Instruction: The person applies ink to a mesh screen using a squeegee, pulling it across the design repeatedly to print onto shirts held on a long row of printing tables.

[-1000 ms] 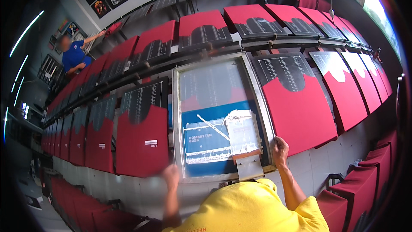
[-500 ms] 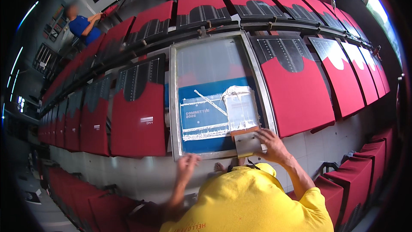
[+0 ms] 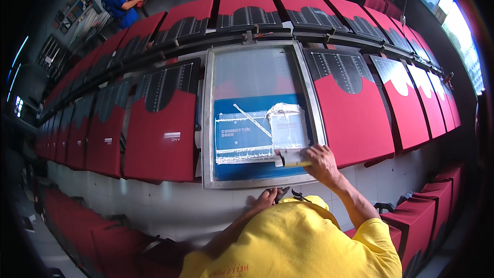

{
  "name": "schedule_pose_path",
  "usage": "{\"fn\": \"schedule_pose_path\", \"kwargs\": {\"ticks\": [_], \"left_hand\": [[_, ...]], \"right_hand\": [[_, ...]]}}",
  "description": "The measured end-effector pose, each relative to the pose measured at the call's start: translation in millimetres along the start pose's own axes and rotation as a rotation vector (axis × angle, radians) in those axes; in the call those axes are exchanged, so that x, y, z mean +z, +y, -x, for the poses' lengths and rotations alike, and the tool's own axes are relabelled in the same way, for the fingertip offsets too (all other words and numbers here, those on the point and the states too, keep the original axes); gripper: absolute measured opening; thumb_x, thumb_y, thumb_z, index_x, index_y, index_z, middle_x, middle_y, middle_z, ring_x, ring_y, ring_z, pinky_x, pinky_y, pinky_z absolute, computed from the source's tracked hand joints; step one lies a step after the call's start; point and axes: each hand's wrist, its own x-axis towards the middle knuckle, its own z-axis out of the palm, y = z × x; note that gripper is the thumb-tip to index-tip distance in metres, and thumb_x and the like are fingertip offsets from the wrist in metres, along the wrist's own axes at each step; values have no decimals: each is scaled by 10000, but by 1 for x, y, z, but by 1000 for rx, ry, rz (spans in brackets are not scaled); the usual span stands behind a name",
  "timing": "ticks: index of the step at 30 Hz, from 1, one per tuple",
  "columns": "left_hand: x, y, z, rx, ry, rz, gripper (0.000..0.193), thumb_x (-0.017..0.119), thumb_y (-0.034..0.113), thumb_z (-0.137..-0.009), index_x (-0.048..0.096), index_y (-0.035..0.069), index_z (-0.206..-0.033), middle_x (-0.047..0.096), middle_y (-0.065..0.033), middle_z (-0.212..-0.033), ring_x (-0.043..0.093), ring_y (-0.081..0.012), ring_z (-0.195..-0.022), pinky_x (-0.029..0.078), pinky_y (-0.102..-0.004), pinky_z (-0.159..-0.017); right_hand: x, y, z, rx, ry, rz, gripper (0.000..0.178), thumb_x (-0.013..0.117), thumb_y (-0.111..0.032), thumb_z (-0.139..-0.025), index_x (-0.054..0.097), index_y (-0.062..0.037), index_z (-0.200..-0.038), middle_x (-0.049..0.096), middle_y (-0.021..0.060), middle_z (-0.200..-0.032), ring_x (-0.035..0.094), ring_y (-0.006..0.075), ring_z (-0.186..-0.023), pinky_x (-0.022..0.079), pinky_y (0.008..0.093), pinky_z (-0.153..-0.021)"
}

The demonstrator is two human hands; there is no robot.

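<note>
A metal-framed printing screen (image 3: 209, 139) lies over one of the pallets in the middle. Its mesh is coated blue in the lower part, with white ink (image 3: 247, 155) in bands, a diagonal streak and a smeared patch at the right. My right hand (image 3: 323, 164) grips a squeegee (image 3: 297, 158) at the screen's lower right, close to the lower ink band. The squeegee looks tilted, and its blade edge is partly hidden. My left hand (image 3: 265, 198) is below the screen's near edge, fingers curled by a black thing at my waist; what they hold is unclear.
Pallets with red cloth stand in rows, including one left (image 3: 160, 139) and one right (image 3: 352, 118) of the screen. A rail (image 3: 180, 42) runs behind it. More red cloth pieces (image 3: 411, 219) stand behind me. A person in blue (image 3: 118, 7) is at far left.
My left hand has moved right, from the screen's near left corner to my waist. The squeegee in my right hand has tipped and moved up slightly. The view has shifted a little.
</note>
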Motion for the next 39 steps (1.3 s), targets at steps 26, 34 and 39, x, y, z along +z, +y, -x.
{"fn": "schedule_pose_path", "kwargs": {"ticks": [26,34,39], "left_hand": [[-8,-46,-15,-190,16,-430,483,287,527,-1046,664,248,-1163,698,-87,-1089,627,-311,-1048,419,-453,-988],[-34,61,30,64,-158,2,306,586,313,-989,688,31,-1048,691,-176,-983,646,-309,-998,494,-348,-879],[-44,149,38,418,391,-628,337,593,138,-952,602,16,-1265,602,-163,-1297,586,-312,-1199,451,-365,-1002]], "right_hand": [[16,30,-38,-36,-4,39,422,799,-185,-709,621,-85,-1079,655,50,-1074,576,242,-1041,419,401,-876],[19,11,-11,-16,-35,38,443,780,-183,-732,607,-81,-1127,643,57,-1146,551,249,-1092,420,400,-921],[30,12,-8,-36,-11,30,407,695,-114,-749,603,-72,-1144,633,60,-1136,551,248,-1093,426,392,-889]]}}
